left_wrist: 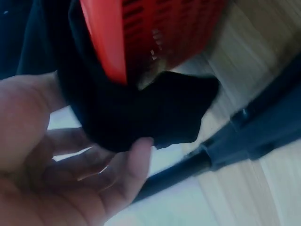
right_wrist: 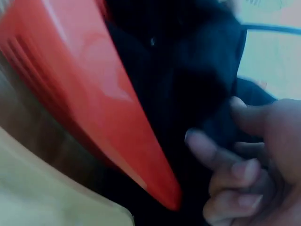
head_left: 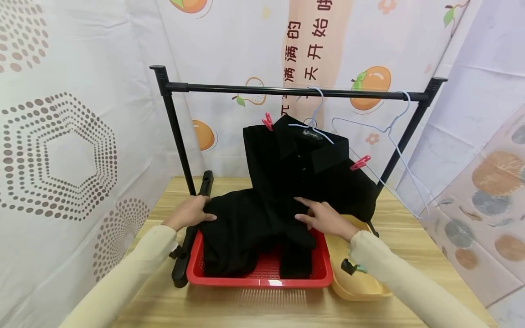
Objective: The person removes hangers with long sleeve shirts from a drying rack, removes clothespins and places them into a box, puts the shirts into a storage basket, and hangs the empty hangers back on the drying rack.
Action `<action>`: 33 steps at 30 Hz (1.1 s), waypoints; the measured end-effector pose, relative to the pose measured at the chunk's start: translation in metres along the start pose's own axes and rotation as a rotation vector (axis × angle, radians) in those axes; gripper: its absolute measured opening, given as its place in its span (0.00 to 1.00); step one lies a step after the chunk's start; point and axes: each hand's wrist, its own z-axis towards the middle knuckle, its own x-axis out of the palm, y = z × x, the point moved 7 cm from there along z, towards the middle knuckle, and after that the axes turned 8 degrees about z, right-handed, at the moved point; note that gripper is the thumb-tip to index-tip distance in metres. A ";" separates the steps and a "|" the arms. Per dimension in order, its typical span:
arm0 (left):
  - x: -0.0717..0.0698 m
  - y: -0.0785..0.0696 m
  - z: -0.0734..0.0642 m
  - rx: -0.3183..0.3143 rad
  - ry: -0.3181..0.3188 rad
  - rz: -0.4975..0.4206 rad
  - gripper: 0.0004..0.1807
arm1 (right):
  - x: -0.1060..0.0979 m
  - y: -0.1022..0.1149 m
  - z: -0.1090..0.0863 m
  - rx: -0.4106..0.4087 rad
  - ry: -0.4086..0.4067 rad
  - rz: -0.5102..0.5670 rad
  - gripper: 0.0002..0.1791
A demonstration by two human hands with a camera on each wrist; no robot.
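A black collared shirt hangs at an angle from a blue hanger on the rail, with pink clothespins at its shoulders. Its lower part bunches over a red basket. At the basket's left side, my left hand has its fingers curled round an edge of the black cloth. My right hand lies against the cloth at the right side, index finger and thumb apart. In the right wrist view, the other fingers bend loosely, and no cloth is pinched.
A black rack stands across the table, its left foot beside the basket. A second blue hanger dangles at the rail's right end. Under my right forearm sits a yellow tray. Patterned curtains enclose the wooden table.
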 end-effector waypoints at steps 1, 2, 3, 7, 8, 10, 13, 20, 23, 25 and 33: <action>0.000 -0.001 0.001 -0.003 -0.013 0.001 0.31 | -0.002 -0.003 0.005 -0.005 -0.010 -0.017 0.28; -0.001 -0.003 0.001 0.001 -0.032 0.012 0.27 | -0.004 -0.007 0.010 -0.006 -0.024 -0.046 0.25; -0.002 -0.006 0.002 0.011 -0.059 0.028 0.23 | -0.006 -0.011 0.014 -0.006 -0.038 -0.076 0.21; -0.010 -0.016 0.000 0.060 -0.143 0.050 0.06 | -0.014 -0.026 0.027 0.015 -0.117 -0.143 0.12; -0.011 -0.018 -0.002 0.073 -0.156 0.039 0.05 | -0.014 -0.031 0.030 0.037 -0.126 -0.145 0.14; -0.012 -0.022 -0.005 0.099 -0.170 0.016 0.06 | -0.013 -0.036 0.034 0.066 -0.120 -0.137 0.20; -0.011 -0.029 -0.010 0.148 -0.170 -0.018 0.06 | -0.008 -0.037 0.038 0.079 -0.086 -0.145 0.32; -0.004 -0.038 -0.017 0.214 -0.158 -0.007 0.07 | -0.003 -0.026 0.036 0.076 -0.071 -0.209 0.32; 0.002 -0.035 -0.017 0.205 -0.117 0.039 0.16 | 0.003 -0.025 0.027 0.083 -0.002 -0.173 0.24; 0.004 -0.033 -0.017 0.199 -0.104 0.064 0.20 | 0.007 -0.025 0.020 0.098 0.042 -0.114 0.22; -0.001 -0.027 -0.023 0.274 -0.133 0.117 0.15 | 0.022 -0.010 -0.013 0.171 0.111 0.112 0.16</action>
